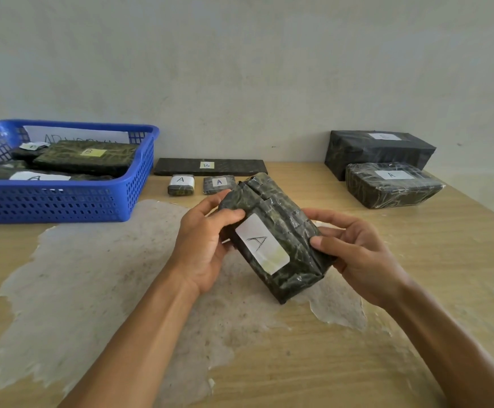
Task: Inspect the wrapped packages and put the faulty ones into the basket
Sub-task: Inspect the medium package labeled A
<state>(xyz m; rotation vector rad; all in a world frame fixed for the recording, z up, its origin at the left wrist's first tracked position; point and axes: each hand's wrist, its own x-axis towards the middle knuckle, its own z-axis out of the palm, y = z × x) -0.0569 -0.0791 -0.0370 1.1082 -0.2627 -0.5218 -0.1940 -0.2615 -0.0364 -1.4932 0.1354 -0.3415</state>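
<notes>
Both hands, left hand (pixel 207 245) and right hand (pixel 357 254), are curling fingers around package A (pixel 275 240) above the tabletop (pixel 299 363); several packages are already lying in the basket (pixel 63 201), five others are waiting uninspected

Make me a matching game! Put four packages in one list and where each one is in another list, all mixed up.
1. Package held in both hands
2. Long flat package marked B
3. Yellow-labelled B package
4. Biggest black package

a. In the blue basket
b. Against the wall at the far right
c. Above the table, between the left hand and right hand
d. Lying behind two small A packages

Pairs: 1-c, 2-d, 3-a, 4-b
</notes>
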